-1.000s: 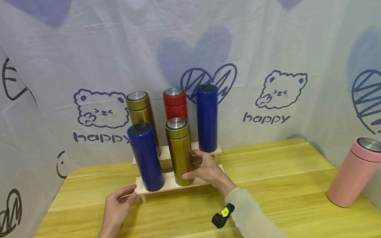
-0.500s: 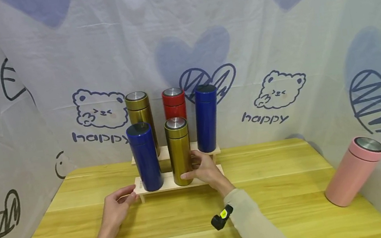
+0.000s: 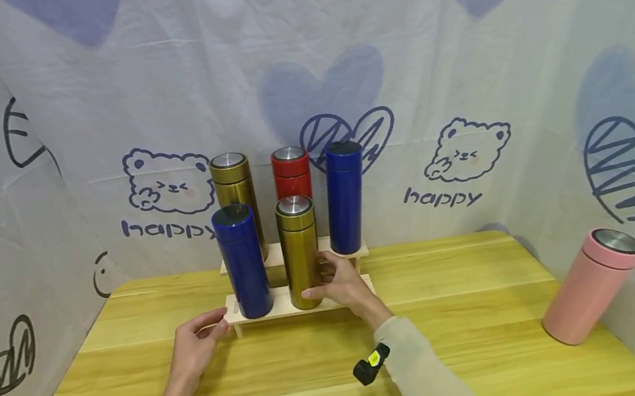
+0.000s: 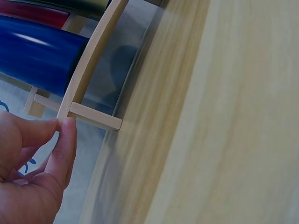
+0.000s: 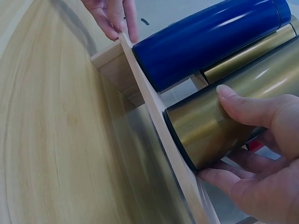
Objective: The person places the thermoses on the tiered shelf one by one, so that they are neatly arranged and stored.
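A two-tier wooden rack [image 3: 282, 303] stands on the table with several thermos bottles upright on it. My left hand [image 3: 193, 351] pinches the left end of the lower shelf between thumb and fingers, as the left wrist view shows. Around the lower part of the front gold thermos [image 3: 302, 261] my right hand [image 3: 344, 282] curls, thumb in front and fingers behind. That thermos rests on the lower shelf, right of a blue thermos [image 3: 244, 266]. On the upper shelf are another gold thermos [image 3: 232, 176], a red thermos [image 3: 292, 174], partly hidden, and a second blue thermos [image 3: 346, 201].
A pink thermos [image 3: 592, 288] stands apart at the table's right side. The wooden table [image 3: 456, 314] ends at a printed cloth backdrop [image 3: 434, 73], which also hangs on both sides. Each wrist bears a small black camera.
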A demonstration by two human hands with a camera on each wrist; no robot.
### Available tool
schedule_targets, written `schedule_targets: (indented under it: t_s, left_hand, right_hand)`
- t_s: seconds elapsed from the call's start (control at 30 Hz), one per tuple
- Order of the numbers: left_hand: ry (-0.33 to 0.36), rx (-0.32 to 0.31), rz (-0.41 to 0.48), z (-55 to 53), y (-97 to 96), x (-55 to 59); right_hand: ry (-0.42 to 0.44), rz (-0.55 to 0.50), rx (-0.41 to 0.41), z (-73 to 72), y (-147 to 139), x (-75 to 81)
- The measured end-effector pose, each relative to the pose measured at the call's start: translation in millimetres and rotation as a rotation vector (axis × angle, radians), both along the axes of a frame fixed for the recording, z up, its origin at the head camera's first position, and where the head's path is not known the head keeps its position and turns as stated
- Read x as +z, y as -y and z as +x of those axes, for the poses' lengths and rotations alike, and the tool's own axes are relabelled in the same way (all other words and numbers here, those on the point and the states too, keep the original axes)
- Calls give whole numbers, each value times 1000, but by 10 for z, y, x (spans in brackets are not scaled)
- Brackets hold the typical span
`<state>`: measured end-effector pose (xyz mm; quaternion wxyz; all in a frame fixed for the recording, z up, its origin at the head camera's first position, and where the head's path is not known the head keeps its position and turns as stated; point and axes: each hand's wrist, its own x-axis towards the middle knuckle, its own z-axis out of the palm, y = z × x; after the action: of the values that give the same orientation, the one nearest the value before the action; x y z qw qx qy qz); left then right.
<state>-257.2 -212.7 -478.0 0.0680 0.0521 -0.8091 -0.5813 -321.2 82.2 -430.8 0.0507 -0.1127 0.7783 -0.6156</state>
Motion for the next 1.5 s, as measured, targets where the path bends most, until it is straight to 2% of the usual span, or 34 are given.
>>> schedule_targets:
  t_s: [0.43, 0.77, 0.9, 1.17, 1.5]
  left_hand:
    - [-4, -3, 9, 1, 0, 1]
    - [-6, -10, 9, 5, 8, 8]
    - [-11, -15, 18, 7, 7, 11]
    - [-9, -15, 19, -1, 5, -9]
    - [-1, -11, -2, -4, 14, 0]
  right_hand:
    - [0, -4, 16, 5, -7, -2]
    - [-3, -55, 45, 103, -179, 77]
    - [-43, -22, 72, 149, -294, 123]
    - [-90, 78, 65, 277, -557, 226]
    - [-92, 141, 60, 455, -952, 318]
